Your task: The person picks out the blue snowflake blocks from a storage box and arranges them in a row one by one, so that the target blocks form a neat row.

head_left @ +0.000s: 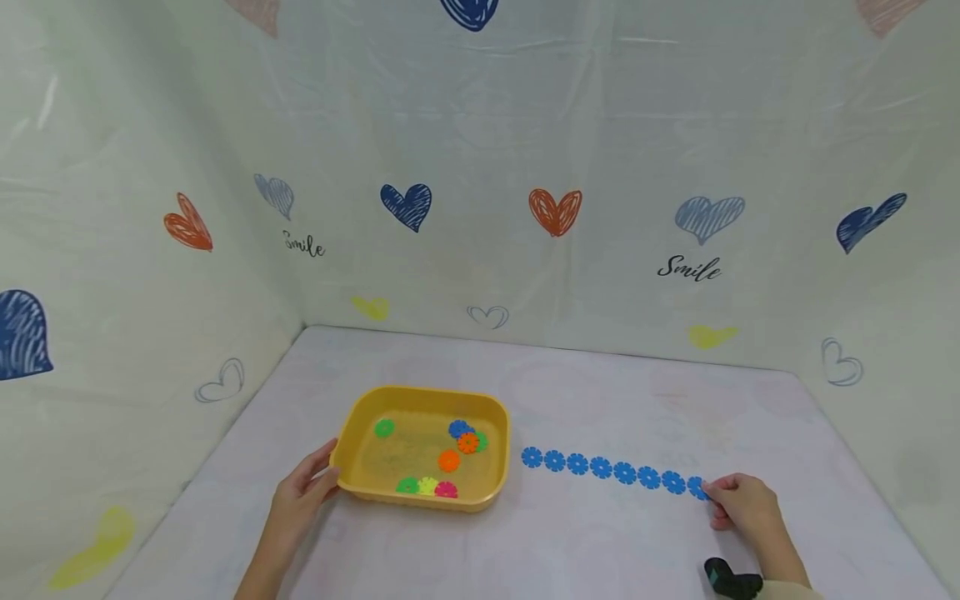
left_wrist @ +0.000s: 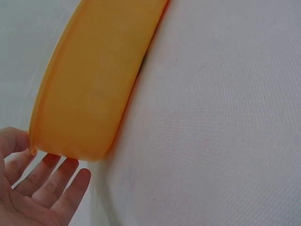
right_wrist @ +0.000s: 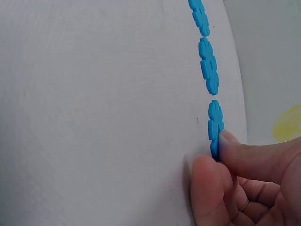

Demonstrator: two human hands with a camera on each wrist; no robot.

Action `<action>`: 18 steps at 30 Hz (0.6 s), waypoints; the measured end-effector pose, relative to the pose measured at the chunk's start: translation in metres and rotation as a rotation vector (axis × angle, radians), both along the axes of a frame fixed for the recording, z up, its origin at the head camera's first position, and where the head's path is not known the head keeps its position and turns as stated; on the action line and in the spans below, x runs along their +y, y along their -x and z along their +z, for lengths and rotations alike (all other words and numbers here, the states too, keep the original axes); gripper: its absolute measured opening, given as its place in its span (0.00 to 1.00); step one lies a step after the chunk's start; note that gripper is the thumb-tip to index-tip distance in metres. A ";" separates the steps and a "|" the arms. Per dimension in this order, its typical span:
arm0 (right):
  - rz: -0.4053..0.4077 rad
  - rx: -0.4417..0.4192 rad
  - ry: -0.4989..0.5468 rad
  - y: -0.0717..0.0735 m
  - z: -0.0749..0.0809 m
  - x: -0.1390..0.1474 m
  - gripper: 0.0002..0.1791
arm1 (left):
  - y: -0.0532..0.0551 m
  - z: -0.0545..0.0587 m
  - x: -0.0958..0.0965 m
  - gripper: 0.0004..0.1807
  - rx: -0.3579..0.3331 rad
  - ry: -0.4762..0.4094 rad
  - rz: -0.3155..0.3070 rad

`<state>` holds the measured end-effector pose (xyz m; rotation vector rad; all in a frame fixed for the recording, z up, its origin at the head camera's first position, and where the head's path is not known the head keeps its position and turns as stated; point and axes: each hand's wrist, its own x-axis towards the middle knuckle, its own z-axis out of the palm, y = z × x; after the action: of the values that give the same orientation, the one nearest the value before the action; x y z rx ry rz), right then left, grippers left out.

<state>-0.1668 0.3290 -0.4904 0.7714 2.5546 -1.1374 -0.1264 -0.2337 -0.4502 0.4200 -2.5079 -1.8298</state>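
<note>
A row of several blue flower-shaped plastic discs (head_left: 600, 467) runs across the table toward the right. At its right end, my right hand (head_left: 750, 506) pinches the last blue disc (right_wrist: 215, 123) between thumb and finger, down at the table. My left hand (head_left: 298, 493) holds the left side of a yellow plastic basin (head_left: 420, 499). In the left wrist view the thumb is at the basin's rim and the fingers (left_wrist: 56, 181) lie against its outer wall. Inside the basin are loose flower discs, among them a green one (head_left: 385, 427), an orange one (head_left: 448, 461) and a pink one (head_left: 446, 489).
The white table (head_left: 600, 550) has a patterned curtain (head_left: 480, 125) with hearts behind it and at its sides. A black strapped device (head_left: 731, 578) sits at my right wrist, by the light sleeve (head_left: 787, 591).
</note>
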 end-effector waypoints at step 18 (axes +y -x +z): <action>0.080 0.010 -0.013 -0.002 0.010 -0.009 0.17 | -0.003 0.001 -0.006 0.26 0.010 -0.006 0.005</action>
<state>-0.1643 0.3204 -0.4806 0.6613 2.5787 -1.1042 -0.1234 -0.2395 -0.4495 0.4165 -2.4928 -1.8336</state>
